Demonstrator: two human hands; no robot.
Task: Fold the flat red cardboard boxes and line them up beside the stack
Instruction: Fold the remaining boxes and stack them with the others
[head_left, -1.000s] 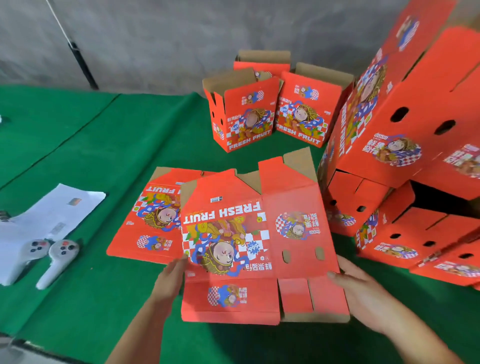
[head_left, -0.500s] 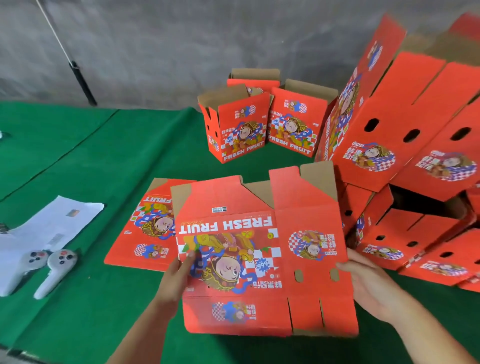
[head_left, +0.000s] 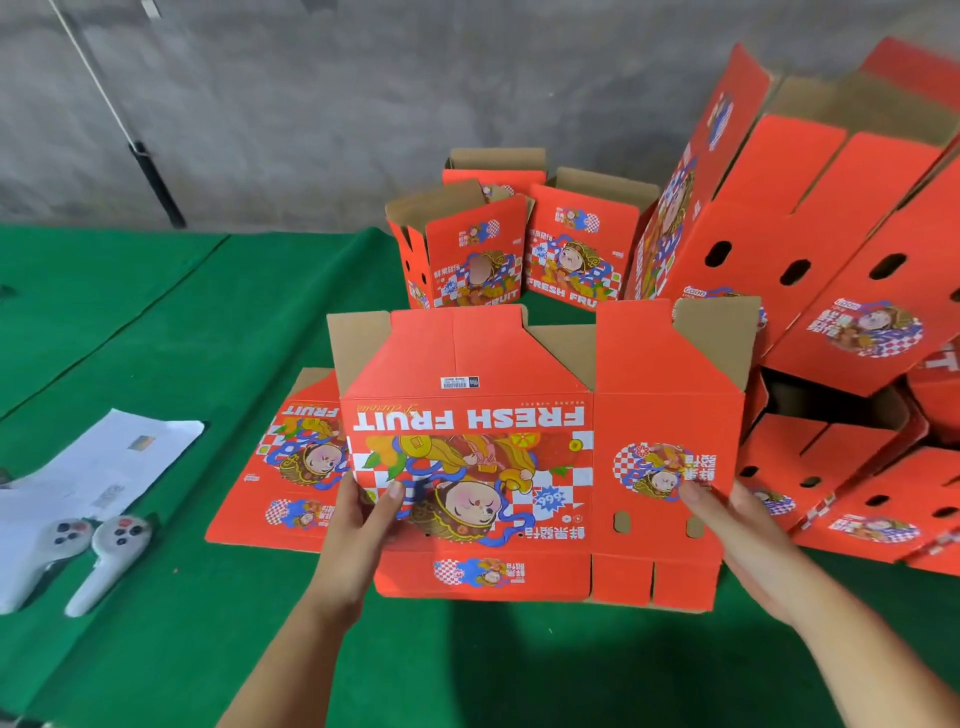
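Now the flat red box stands tilted up off the table dead ahead, long axis left-right, between both hands: left hand pinches its left edge, right hand grips its right panel, equally near.

- We count three folded boxes far.
- Two flat boxes near.
- Two controllers left.
- Two hands.
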